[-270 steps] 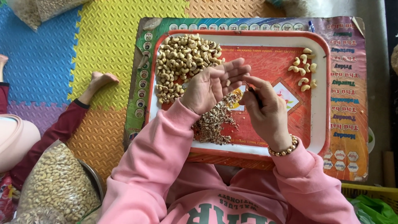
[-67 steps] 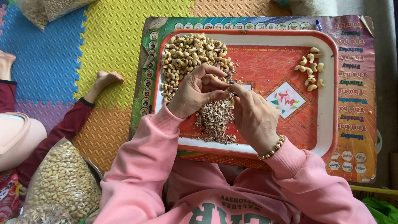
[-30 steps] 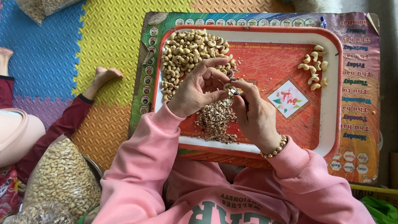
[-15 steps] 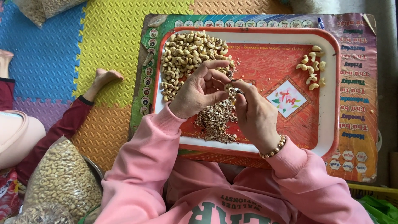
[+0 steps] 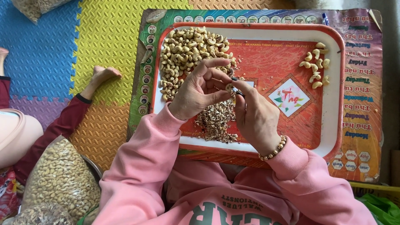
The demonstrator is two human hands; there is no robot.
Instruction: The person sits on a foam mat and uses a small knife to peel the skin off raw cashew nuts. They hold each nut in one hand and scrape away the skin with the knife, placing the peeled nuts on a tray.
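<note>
I see a big red tray [image 5: 333, 137] with a white rim on a colourful board [image 5: 362, 125]. Its right half, toward 3 o'clock, is mostly bare and gives room to move. A large pile of nuts [image 5: 187, 54] fills the 11 o'clock corner. A heap of brown skins [image 5: 214, 123] lies at 6 o'clock. My left hand [image 5: 196, 93] pinches one nut [image 5: 228, 87] with its fingertips. My right hand [image 5: 256, 118] is closed around a small tool [image 5: 236, 91] touching that nut. A few nuts [image 5: 315, 64] sit at 2 o'clock.

Clear nut bag [image 5: 60, 181] lower left; colourful poster [image 5: 360, 96] under tray.
</note>
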